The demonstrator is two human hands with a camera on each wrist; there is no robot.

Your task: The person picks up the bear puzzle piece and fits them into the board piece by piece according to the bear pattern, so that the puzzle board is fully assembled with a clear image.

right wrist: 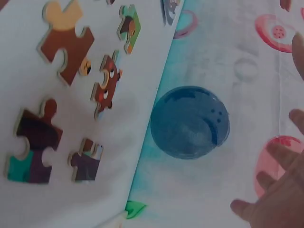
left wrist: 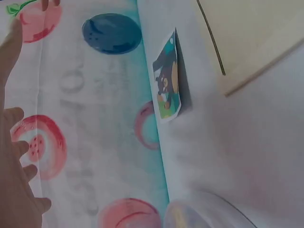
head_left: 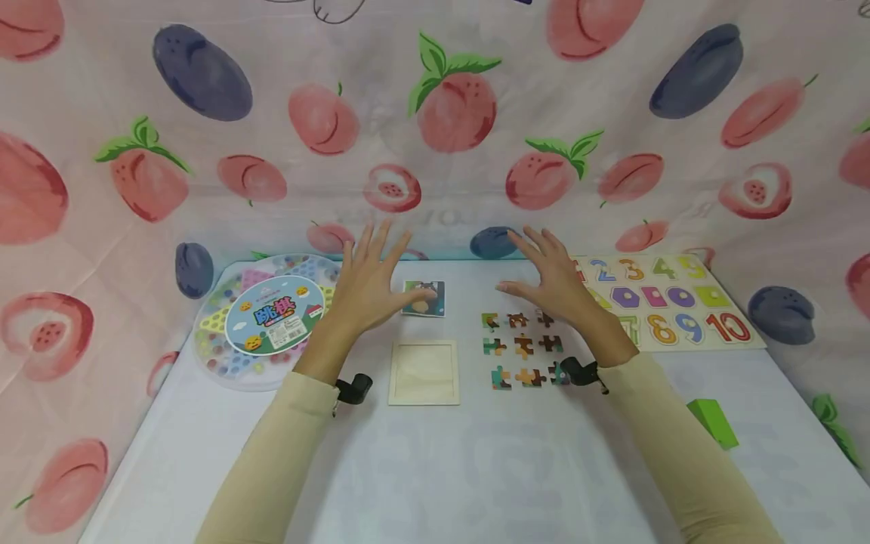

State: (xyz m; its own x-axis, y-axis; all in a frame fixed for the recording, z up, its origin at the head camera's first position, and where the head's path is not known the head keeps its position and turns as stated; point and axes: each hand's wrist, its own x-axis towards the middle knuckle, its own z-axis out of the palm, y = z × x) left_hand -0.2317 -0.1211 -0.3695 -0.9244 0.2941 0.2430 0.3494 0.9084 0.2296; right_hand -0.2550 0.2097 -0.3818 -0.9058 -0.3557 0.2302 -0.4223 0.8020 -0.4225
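The left hand [head_left: 367, 291] and right hand [head_left: 553, 283] hover, fingers spread apart. 9 puzzle pieces [head_left: 523, 347] (in 3 rows) lie near the square wooden frame [head_left: 424, 374]

At twelve o'clock in the head view, the pale backdrop [head_left: 448, 204] is patterned with pinkish-red and dark-blue fruit [head_left: 458, 113]. At three, the cream board [head_left: 635, 282] is decorated with multicoloured numbers [head_left: 661, 329]. At four, the block [head_left: 712, 423] is coloured green, the puzzle pieces [head_left: 523, 347] brown, orange and teal.
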